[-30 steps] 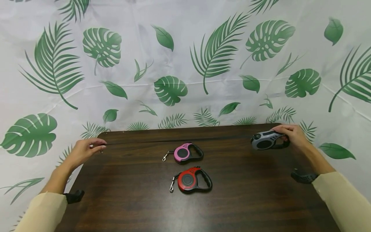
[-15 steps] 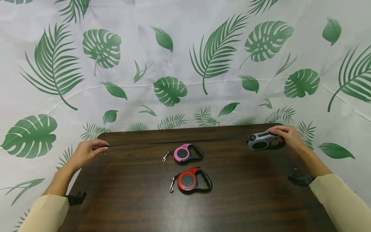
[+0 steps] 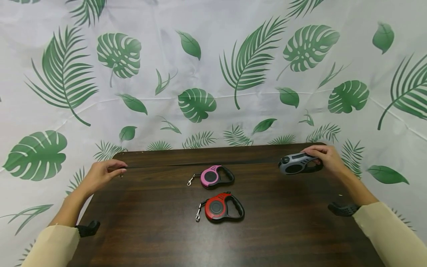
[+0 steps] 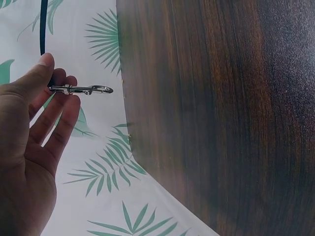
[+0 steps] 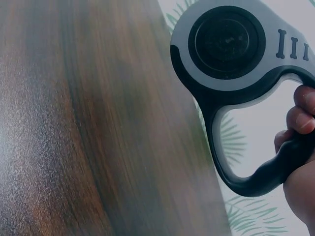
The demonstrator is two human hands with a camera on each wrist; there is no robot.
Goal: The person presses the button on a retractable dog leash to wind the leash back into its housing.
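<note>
In the head view, my right hand holds a grey and black retractable dog leash by its looped handle, above the table's right side. The right wrist view has the fingers curled round the black grip. At the far left, my left hand pinches the end of the leash's black strap between thumb and fingers. From that pinch a metal snap clip sticks out. Stretched between the hands, the strap is a thin dark line in the head view, hard to tell from the wood.
A pink retractable leash lies mid-table, its clip to the left. Nearer me lies a red retractable leash. Both rest on the dark wooden table. Behind hangs a white leaf-print cloth.
My right hand has moved left with the grey leash, toward the middle. My left hand has shifted slightly right, still pinching the strap end. The pink and red leashes have stayed put.
</note>
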